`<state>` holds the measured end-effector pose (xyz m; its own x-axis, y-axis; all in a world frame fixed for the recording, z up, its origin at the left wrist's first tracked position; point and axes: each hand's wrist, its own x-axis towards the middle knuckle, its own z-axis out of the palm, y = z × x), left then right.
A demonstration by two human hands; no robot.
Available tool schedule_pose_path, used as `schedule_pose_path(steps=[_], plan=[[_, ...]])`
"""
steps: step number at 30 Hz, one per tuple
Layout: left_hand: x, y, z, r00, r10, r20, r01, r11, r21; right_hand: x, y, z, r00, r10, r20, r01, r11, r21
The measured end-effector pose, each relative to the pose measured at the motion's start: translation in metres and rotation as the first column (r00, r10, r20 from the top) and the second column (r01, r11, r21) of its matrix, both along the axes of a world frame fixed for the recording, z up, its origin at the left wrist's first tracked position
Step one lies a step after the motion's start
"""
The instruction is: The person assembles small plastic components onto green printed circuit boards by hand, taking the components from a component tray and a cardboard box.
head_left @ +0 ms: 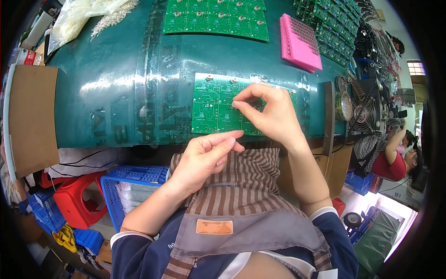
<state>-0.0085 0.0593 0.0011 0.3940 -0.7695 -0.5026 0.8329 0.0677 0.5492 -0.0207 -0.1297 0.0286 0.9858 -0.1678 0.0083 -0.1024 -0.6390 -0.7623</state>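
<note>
A green circuit board panel (pixel 206 122) lies on the green table mat near its front edge. Small silvery metal connectors (pixel 234 81) stand along its far row. Over the middle of the panel, my right hand (pixel 272 111) pinches a small light-coloured metal part (pixel 234 104) between thumb and forefinger, at or just above the board; contact cannot be made out. By the panel's front edge my left hand (pixel 206 156) has its thumb against the bent forefinger, the other fingers curled. What it may hold is hidden. My right hand covers much of the panel's right half.
Another green panel with connectors (pixel 216 21) lies farther back. Pink foam (pixel 299 44) holding rows of small parts is at the back right, beside stacked boards (pixel 337 32). A heap of metal parts (pixel 114 21) lies far left. A fan (pixel 362 111) stands right; another person (pixel 392 160) sits beyond.
</note>
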Motion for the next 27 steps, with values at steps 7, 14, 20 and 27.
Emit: schedule_pose_path(steps=[7,14,20,27], plan=[[0.001,0.002,0.001,1.0,0.014,-0.018,-0.014,1.0,0.025,-0.004,0.004,0.0,0.999,-0.039,-0.001,0.039,0.999,-0.034],[0.001,0.001,-0.001,0.998,0.041,-0.037,-0.039,0.999,0.031,-0.005,0.009,-0.004,0.995,-0.072,0.071,0.075,0.997,-0.037],[0.001,0.002,-0.001,0.998,0.051,-0.041,-0.05,0.998,0.028,-0.007,0.012,-0.008,0.99,-0.083,0.118,0.088,0.995,-0.04],[0.0,0.002,0.001,0.999,0.039,-0.024,-0.037,0.998,0.054,-0.013,0.014,-0.018,0.969,-0.051,0.243,0.075,0.993,-0.093]])
